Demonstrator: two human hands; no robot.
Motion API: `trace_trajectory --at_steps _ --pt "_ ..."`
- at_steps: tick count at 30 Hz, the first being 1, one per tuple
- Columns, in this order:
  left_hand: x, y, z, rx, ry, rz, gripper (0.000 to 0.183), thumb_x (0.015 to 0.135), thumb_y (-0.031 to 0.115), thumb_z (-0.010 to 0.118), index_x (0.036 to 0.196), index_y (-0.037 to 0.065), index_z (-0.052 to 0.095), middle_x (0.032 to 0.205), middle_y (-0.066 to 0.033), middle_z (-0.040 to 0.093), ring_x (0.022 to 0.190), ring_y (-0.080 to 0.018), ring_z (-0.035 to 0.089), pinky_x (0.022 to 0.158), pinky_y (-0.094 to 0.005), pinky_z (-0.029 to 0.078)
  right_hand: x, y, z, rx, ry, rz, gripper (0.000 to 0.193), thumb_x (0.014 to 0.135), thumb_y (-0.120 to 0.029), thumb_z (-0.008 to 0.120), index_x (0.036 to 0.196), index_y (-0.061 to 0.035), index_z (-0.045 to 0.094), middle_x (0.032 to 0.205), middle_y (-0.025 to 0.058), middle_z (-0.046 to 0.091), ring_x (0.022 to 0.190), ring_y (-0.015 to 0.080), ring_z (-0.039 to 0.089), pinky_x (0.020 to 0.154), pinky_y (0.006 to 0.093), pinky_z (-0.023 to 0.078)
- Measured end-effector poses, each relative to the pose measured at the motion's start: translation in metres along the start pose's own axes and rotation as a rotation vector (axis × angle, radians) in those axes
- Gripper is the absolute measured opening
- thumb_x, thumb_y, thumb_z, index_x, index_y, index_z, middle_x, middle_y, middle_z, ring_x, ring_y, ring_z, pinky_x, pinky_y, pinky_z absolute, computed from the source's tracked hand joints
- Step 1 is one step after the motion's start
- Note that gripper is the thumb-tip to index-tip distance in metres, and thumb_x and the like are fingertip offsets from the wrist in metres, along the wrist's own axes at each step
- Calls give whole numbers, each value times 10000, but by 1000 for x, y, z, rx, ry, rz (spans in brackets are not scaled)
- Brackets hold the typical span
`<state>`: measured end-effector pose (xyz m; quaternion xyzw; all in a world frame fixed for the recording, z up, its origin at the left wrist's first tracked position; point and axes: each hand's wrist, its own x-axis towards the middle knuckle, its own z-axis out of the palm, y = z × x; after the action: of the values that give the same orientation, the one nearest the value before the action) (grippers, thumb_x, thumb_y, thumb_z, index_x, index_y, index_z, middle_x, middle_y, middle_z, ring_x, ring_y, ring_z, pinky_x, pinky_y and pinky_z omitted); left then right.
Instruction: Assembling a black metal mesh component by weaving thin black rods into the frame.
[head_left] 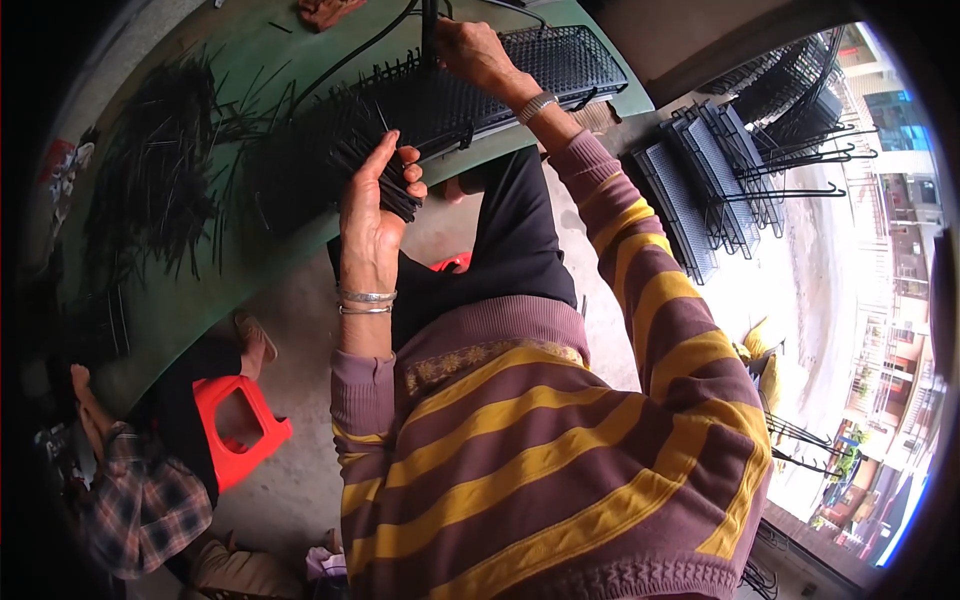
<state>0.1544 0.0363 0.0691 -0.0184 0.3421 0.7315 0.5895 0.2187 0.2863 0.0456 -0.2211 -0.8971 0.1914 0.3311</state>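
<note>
Basket of black wire mesh [565, 68] lies lengthwise on a green table [225, 45], one long side facing the person, likely so both hands can reach along it. At the basket's near side, the left hand [375, 215] holds a bundle of thin black strips [400, 202]; its fingers curl around them and its thumb stretches out straight, apparently to keep the bunch together. At the basket's far edge, the right hand [480, 50] sits beside a dark upright post [430, 35], fingers bent inward; their tips are hidden, so what they pinch, if anything, cannot be told. Left of the basket, a loose heap of similar strips [155, 170] spreads over the table, seemingly within easy reach. Right of the basket, off the table, mesh racks [690, 180] stand bunched together, perhaps to save space.
</note>
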Motion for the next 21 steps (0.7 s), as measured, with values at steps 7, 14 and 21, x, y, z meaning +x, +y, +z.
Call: trace_trajectory --at_steps 7,14,21 --pt "-12 7 3 -2 -33 27 120 888 152 650 950 70 588 793 -63 600 603 -124 504 501 -248 391 10 2 -11 -40 -81 -50 162 823 -176 552 757 -70 656 625 162 628 632 375 631 599 454 511" --pt "-16 0 8 24 -26 28 145 881 159 657 969 66 589 788 -84 606 602 -138 511 500 -252 400 5 12 -5 -155 26 -67 172 841 -194 551 773 -57 630 673 172 629 657 398 614 597 483 489" --pt "-8 -2 2 0 -27 -19 157 879 174 661 981 72 598 790 -88 611 603 -135 513 498 -252 396 5 5 -4 -103 -40 -45 125 835 -177 571 811 -57 598 719 193 623 689 416 601 589 492 475"
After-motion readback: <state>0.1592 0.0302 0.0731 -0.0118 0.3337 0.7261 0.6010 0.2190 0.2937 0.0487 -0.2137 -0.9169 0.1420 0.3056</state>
